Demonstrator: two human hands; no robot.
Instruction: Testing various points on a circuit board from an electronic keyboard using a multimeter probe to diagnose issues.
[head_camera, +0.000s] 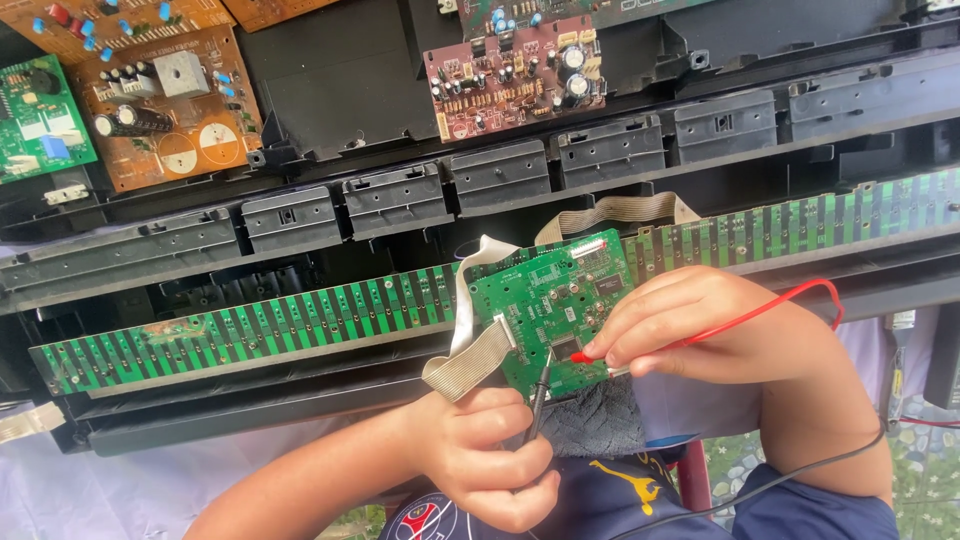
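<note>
Firmly, both hands pinch slim probes, black (538, 392) left, red (592, 356) right, on a glossy green board (545, 300).

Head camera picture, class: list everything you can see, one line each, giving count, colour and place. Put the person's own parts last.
small circuit board: one, green, centre, under both probes
black probe: one, black, in left hand, tip on small circuit board
red probe: one, red with red wire, in right hand, tip on small circuit board
ribbon cables: two, grey, left of and above small circuit board
long strip board: one, green, across the middle
black casing: one, behind the strip
brown boards: at least two, top left
reddish board: one, top centre
cloth: one, dark, below small circuit board
left hand: one, bottom centre
right hand: one, centre right
</note>
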